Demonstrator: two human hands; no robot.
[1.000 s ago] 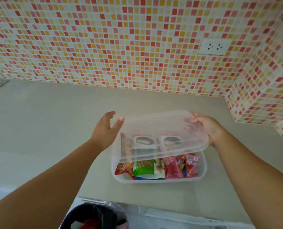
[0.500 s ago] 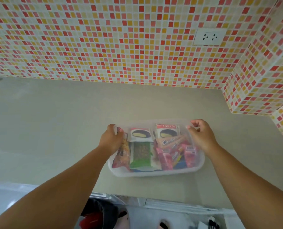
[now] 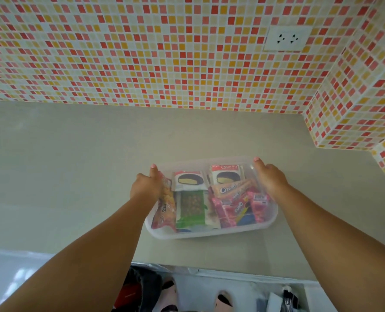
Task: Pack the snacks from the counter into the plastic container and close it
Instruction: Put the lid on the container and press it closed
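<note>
One view only — a wide-angle camera on the person's head, which looked forward and steeply down over both forearms at the tabletop. It sat close above the work, and the tiled wall bowed across the top — lens curvature.

- Our hands, left and right, press on the short ends of the clear container, blocking both of its sides.
- The counter lies bare to the left and behind the container.
- The tiled wall closes the back, and a tiled corner juts in at the right, narrowing the room there.
</note>
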